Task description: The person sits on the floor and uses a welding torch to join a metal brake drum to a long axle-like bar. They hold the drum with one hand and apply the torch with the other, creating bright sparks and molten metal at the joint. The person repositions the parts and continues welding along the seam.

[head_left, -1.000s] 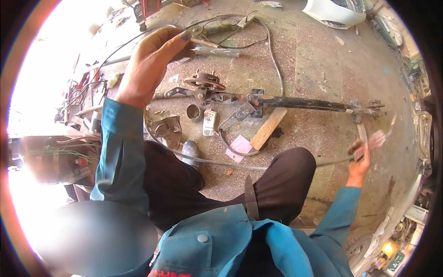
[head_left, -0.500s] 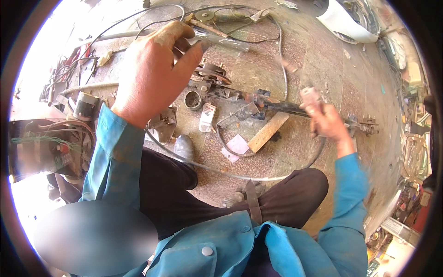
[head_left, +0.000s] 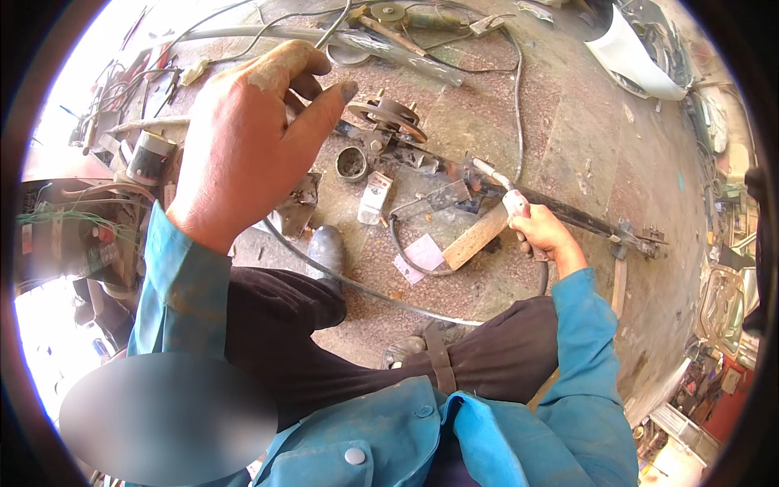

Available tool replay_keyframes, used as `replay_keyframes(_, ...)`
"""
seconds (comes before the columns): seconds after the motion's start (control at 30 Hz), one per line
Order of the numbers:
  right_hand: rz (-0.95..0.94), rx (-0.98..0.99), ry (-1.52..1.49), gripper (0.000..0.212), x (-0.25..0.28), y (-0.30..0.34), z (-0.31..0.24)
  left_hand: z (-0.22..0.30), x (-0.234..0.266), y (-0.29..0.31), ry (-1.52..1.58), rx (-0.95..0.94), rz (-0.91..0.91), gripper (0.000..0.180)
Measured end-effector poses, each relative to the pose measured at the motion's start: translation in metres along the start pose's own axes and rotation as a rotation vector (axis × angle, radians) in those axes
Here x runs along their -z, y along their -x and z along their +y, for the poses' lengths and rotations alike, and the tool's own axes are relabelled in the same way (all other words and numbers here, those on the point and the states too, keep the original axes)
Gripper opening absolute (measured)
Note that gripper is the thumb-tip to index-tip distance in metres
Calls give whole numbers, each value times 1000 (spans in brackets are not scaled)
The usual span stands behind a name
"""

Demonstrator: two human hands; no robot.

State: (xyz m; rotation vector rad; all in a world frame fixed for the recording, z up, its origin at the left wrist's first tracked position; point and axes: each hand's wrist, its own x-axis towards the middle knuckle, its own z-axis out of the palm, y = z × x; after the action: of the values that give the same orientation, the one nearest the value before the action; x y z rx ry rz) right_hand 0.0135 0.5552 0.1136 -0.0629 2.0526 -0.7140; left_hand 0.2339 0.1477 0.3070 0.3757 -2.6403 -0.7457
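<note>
My right hand [head_left: 545, 234] is closed around the handle of a welding torch [head_left: 514, 201]. The torch's bent pale nozzle [head_left: 490, 170] points up and left, over a long dark metal axle bar [head_left: 560, 209]. At the bar's left end is a round hub disc [head_left: 388, 120]. My left hand [head_left: 256, 134] is raised at the upper left, with fingers curled and thumb apart; I see nothing in it. Beneath the torch lies a wooden block [head_left: 477, 237], touching or close under the bar. A flat metal plate [head_left: 448, 196] lies by the bar's near side.
Near the hub are a round metal cup [head_left: 351, 164] and a small white box [head_left: 375, 198]. A pinkish paper [head_left: 419, 258] lies by the block. A grey hose [head_left: 365, 286] curves before my knees. Farther off lie a hammer [head_left: 393, 36], a pipe [head_left: 406, 55] and a white car panel [head_left: 637, 61].
My right hand has moved left and slightly down with the welding torch, whose nozzle now shows clearly over the bar. The left hand stays raised, a little farther left. The view has shifted slightly.
</note>
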Motion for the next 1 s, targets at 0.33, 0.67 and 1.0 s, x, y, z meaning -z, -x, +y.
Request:
replay_keyframes(0.33, -53, -47, 91, 13, 5, -5, 5, -9, 2, 5, 2, 8, -14, 28)
replay_keyframes(0.67, -49, -16, 78, 16, -1, -2, -1, -2, 1, 3, -25, -3, -31, 26)
replay_keyframes(1.0, -26, 70, 367, 25, -3, -19, 8, 5, 1, 2, -24, 1, -30, 32)
